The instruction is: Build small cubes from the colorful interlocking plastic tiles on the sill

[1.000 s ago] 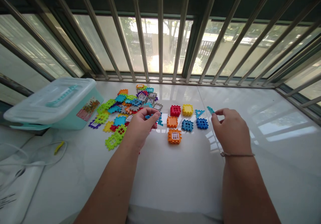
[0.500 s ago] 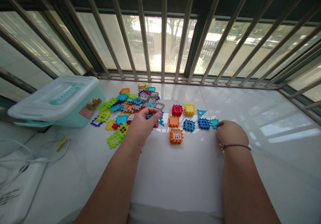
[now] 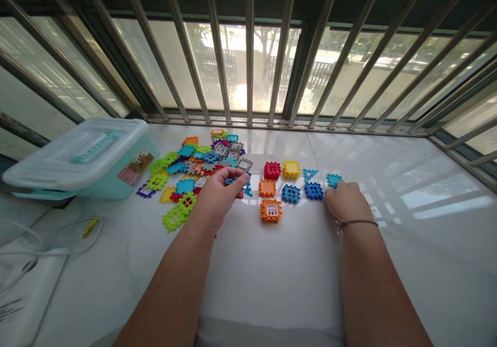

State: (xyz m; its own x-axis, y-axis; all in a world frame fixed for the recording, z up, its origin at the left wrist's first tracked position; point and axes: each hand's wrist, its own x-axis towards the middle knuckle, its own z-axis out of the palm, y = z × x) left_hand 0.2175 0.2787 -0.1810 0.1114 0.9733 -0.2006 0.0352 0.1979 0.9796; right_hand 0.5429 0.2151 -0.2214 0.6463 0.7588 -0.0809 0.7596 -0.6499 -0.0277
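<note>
Two bare hands reached out over the white tiled surface (image 3: 272, 274), well apart. A toothed teal piece (image 3: 334, 180) lay just beyond the right hand (image 3: 348, 202), at its far left, touching the curled fingers. They hid its near edge, so I couldn't tell whether they gripped it or merely rested against it. The left hand (image 3: 225, 189) had thumb and forefinger pinched together on blue pieces (image 3: 247, 190), how many I couldn't make out.

Left of the teal piece sat a pale blue triangle (image 3: 309, 174) and, nearer, a dark blue stack (image 3: 313, 191). Further left came a blue window stack (image 3: 291, 194), a yellow stack (image 3: 291, 170), a red one (image 3: 272, 170) and two orange stacks (image 3: 267, 188), one behind the other. The left hand covered the near right part of a mixed heap (image 3: 185, 186). Left of that stood a lidded box (image 3: 116, 176); barred windows rose at the far side.
</note>
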